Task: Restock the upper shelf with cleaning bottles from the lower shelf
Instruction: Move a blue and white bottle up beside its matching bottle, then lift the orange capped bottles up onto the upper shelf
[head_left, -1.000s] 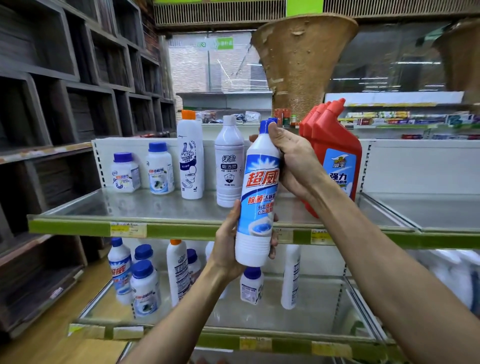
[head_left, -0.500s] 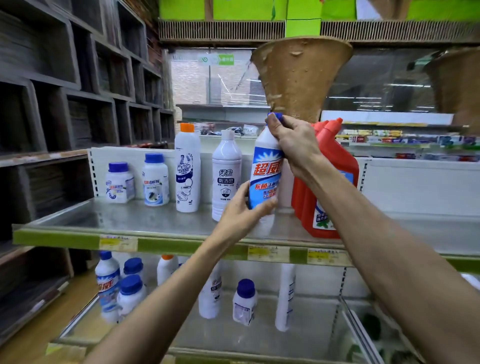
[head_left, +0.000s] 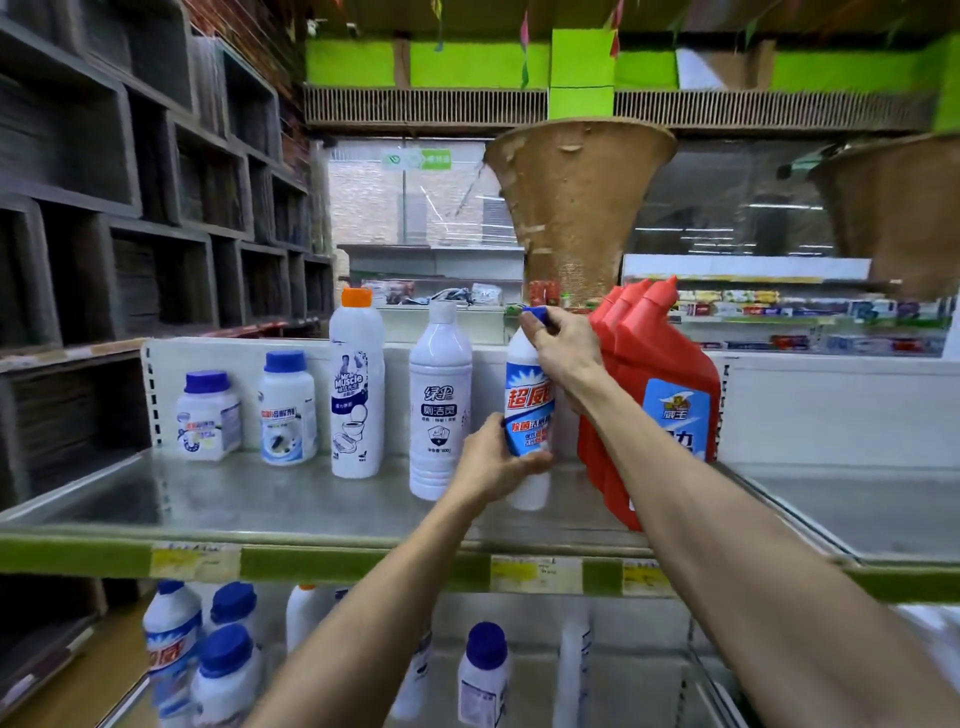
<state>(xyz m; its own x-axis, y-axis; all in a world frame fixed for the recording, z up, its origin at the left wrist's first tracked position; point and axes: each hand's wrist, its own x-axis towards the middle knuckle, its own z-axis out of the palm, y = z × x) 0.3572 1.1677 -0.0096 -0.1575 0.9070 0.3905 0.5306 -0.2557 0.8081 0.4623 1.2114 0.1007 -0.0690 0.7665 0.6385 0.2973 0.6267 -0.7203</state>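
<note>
A tall white bottle with a blue cap and blue-red label (head_left: 527, 410) stands upright on the upper shelf (head_left: 270, 504), between a white bottle with a white cap (head_left: 440, 400) and several red bottles (head_left: 657, 400). My right hand (head_left: 563, 358) grips its neck and cap from the right. My left hand (head_left: 493, 462) wraps its lower body from the front left. On the lower shelf (head_left: 639, 680) stand several white bottles with blue caps (head_left: 223, 670), partly hidden by my left forearm.
Left on the upper shelf stand two short blue-capped jars (head_left: 208, 415) and an orange-capped white bottle (head_left: 357, 384). Dark wooden cubbies (head_left: 130, 208) line the left wall. A bare stretch of shelf (head_left: 857, 499) lies right of the red bottles. A woven cone lamp (head_left: 576, 208) hangs behind.
Both hands carried the blue-capped bottle up and forward from in front of the shelf edge and set it upright on the upper shelf beside the red bottles.
</note>
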